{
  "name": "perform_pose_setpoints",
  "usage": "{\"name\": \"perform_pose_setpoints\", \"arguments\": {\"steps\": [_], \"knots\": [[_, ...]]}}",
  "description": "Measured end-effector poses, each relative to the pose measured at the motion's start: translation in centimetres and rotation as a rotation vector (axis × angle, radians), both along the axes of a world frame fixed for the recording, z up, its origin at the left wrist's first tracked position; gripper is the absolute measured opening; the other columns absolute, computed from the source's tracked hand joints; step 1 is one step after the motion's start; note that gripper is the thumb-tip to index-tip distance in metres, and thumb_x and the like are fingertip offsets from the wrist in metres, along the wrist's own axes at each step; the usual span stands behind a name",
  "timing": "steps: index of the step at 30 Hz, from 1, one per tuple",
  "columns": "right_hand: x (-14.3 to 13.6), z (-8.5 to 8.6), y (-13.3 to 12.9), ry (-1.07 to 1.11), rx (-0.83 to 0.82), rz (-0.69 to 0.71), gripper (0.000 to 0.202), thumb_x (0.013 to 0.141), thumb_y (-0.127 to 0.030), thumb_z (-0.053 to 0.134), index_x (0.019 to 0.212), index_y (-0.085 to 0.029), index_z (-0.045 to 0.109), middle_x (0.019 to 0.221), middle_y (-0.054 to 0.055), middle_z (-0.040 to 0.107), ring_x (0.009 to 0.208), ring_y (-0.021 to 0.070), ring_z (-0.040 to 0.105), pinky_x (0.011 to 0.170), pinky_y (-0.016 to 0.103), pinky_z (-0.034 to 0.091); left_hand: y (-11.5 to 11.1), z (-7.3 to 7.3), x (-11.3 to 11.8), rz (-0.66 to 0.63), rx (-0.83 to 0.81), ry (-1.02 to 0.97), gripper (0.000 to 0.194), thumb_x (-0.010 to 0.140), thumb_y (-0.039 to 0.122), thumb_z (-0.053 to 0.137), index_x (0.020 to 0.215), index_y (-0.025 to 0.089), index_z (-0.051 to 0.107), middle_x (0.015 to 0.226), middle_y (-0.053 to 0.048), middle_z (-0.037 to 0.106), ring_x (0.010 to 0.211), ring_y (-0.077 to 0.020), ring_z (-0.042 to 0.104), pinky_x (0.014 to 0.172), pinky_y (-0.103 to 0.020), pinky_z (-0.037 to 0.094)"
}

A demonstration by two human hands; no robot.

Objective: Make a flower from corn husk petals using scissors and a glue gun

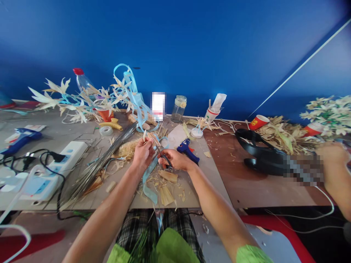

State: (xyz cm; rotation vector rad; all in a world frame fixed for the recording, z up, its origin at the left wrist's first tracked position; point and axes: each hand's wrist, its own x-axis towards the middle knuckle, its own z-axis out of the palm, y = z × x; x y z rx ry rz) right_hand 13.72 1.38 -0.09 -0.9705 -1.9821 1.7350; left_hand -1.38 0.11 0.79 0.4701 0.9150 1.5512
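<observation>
Gripping scissors [160, 150], right fingers [168, 153] curled

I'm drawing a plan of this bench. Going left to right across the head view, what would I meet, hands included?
Power strip → tape roll → left hand → right hand → white disc → black strapped gear → co-worker's hand. Scissors overlap the right hand, so they're left out.
</observation>
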Motion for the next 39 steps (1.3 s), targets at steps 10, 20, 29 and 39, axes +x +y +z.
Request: {"name": "perform_pose_setpoints", "arguments": {"steps": [10, 20, 29, 39], "knots": [[-0.2, 0.1, 0.0, -0.005, 0.042, -0.043, 0.046, 0.071, -0.056, 0.064, 0.09, -0.014, 0.056, 0.057, -0.003, 0.054, 0.053, 0.0096, 0.046, 0.053, 0.022, 0.036, 0.3, -0.9, -0.3, -0.013, 0.022, -0.049, 0.031, 0.059, 0.019, 0.075, 0.069, 0.019, 0.045, 0.04, 0.013, 0.029, 0.031, -0.0018, 0.02, 0.035, -0.018, 0.015], [0.2, -0.2, 0.1, 0.02, 0.084, -0.051, 0.042, 0.072, -0.053, 0.064, 0.086, -0.015, 0.056, 0.053, -0.005, 0.049, 0.05, 0.0079, 0.043, 0.05, 0.02, 0.033, 0.4, -1.1, -0.5, -0.007, -0.01, -0.045, 0.035, 0.056, 0.024, 0.079, 0.068, 0.018, 0.047, 0.043, 0.011, 0.034, 0.033, -0.002, 0.028, 0.036, -0.017, 0.023], [-0.3, 0.0, -0.3, 0.034, 0.057, -0.124, 0.043, 0.066, -0.053, 0.069, 0.08, -0.015, 0.054, 0.048, -0.006, 0.048, 0.046, 0.0074, 0.041, 0.047, 0.02, 0.031, 0.5, -0.9, -0.6, -0.013, -0.004, -0.071, 0.033, 0.057, 0.02, 0.079, 0.067, 0.017, 0.047, 0.042, 0.012, 0.032, 0.033, -0.0016, 0.025, 0.035, -0.016, 0.021], [-0.6, 0.9, -0.4, 0.067, 0.023, -0.147, 0.045, 0.065, -0.054, 0.069, 0.081, -0.015, 0.055, 0.049, -0.007, 0.048, 0.048, 0.0076, 0.041, 0.05, 0.021, 0.032, 0.7, -1.7, -0.5, -0.142, 0.016, -0.046, 0.029, 0.061, 0.021, 0.077, 0.067, 0.016, 0.049, 0.043, 0.011, 0.034, 0.032, -0.0015, 0.024, 0.034, -0.017, 0.02]]}}
